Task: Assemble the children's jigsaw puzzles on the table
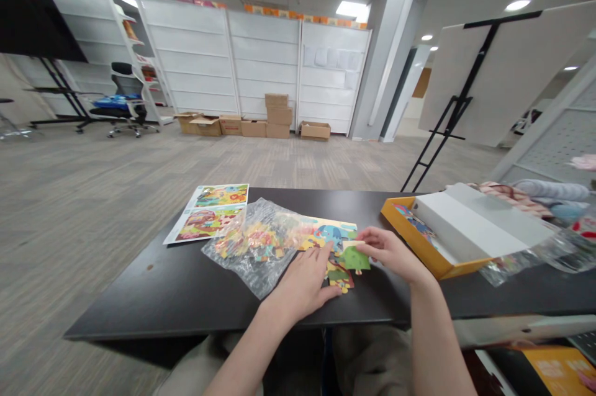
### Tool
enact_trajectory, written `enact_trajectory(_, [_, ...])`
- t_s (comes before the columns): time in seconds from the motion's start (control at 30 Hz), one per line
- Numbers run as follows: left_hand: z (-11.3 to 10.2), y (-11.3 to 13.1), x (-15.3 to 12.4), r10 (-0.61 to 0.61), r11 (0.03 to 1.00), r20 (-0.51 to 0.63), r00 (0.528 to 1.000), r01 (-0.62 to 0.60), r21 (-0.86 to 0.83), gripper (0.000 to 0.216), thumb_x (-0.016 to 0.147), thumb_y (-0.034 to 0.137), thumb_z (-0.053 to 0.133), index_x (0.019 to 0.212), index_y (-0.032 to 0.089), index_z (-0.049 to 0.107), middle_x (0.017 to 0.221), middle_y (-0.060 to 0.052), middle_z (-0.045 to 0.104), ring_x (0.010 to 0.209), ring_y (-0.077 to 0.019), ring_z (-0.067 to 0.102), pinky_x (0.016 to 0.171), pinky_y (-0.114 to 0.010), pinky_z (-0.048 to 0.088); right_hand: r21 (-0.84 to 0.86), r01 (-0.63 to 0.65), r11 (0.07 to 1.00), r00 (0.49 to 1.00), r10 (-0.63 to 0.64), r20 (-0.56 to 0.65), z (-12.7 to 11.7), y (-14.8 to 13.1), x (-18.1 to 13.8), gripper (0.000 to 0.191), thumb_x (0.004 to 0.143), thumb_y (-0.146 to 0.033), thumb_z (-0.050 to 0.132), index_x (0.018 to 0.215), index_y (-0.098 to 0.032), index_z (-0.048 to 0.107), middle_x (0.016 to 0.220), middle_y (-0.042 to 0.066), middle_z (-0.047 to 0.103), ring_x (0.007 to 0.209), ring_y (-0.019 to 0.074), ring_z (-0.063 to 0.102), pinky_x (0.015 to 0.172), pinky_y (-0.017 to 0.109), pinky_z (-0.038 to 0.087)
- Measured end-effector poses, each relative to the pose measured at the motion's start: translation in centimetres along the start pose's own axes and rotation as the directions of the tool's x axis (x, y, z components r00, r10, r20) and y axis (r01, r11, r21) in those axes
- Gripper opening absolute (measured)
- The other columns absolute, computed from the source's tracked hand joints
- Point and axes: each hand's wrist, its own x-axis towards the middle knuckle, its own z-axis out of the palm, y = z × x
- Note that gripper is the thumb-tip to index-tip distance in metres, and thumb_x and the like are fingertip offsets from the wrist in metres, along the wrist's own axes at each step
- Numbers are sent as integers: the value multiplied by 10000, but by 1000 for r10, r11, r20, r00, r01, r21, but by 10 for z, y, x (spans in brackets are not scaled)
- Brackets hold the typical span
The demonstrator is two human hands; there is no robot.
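Note:
My left hand (305, 284) lies flat with its fingers stretched out on a colourful jigsaw board (326, 236) on the black table (186, 290). My right hand (388, 250) pinches a green tree-shaped puzzle piece (354, 258) just above the board's near right corner. A clear plastic bag (254, 244) with several loose puzzle pieces lies to the left of my left hand, partly over the board.
A printed picture sheet (209, 213) lies at the table's far left. An orange box (421, 246) with a white lid (475, 222) stands to the right, with more clear plastic and folded cloth (535, 191) beyond it. Cardboard boxes, an easel and an office chair stand on the floor behind.

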Motion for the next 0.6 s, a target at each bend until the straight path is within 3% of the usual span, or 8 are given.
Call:
enact_trajectory(0.1, [1, 1, 1, -35, 999, -12, 999, 35, -4, 882, 826, 445, 744, 1522, 206, 257, 1413, -178, 553, 1293, -348, 530, 1057, -487, 441, 3, 3, 1000, 991, -4, 130, 19, -5, 1, 406, 728, -529, 786, 858, -172, 643, 719, 5, 660, 634, 140, 594, 551, 237, 441])
enact_trajectory(0.23, [-3, 3, -1, -15, 1000, -3, 1000, 15, -4, 771, 823, 442, 751, 1450, 210, 367, 1339, -150, 598, 1253, -326, 551, 1044, -472, 449, -129, 91, 988, 974, -61, 218, 33, -4, 9, 272, 788, -449, 739, 807, -182, 692, 739, 8, 672, 689, 158, 610, 650, 276, 488])
enact_trajectory(0.3, [-4, 3, -3, 11, 1000, 7, 1000, -11, 4, 683, 844, 440, 730, 1411, 222, 417, 1328, -132, 604, 1244, -316, 553, 1043, -470, 448, -272, 159, 949, 980, -118, 163, 32, -1, 16, 212, 826, -409, 697, 837, -200, 726, 825, 27, 709, 759, 182, 633, 699, 299, 498])
enact_trajectory(0.37, [-5, 3, -4, 40, 999, 4, 999, -40, 18, 618, 873, 449, 697, 1391, 226, 446, 1333, -127, 601, 1254, -315, 540, 1052, -474, 436, -434, 191, 880, 980, -196, 35, 26, 5, 26, 185, 857, -368, 655, 901, -209, 738, 930, 54, 726, 864, 214, 653, 789, 333, 505])
enact_trajectory(0.47, [-4, 1, -5, 85, 996, -5, 996, -84, 26, 497, 894, 461, 672, 1310, 229, 528, 1289, -110, 622, 1232, -307, 539, 1050, -467, 430, -636, 140, 759, 953, -279, -123, 16, 18, 43, 225, 888, -292, 608, 1056, -192, 720, 1120, 113, 706, 1072, 261, 638, 979, 393, 459])
enact_trajectory(0.6, [-4, -1, -6, 113, 993, 2, 994, -113, 31, 411, 892, 429, 685, 1235, 229, 577, 1262, -90, 630, 1200, -294, 545, 1033, -450, 434, -743, 67, 666, 978, -190, -82, 7, 36, 54, 401, 878, -254, 641, 1267, -157, 638, 1312, 171, 640, 1222, 299, 586, 1060, 418, 404])
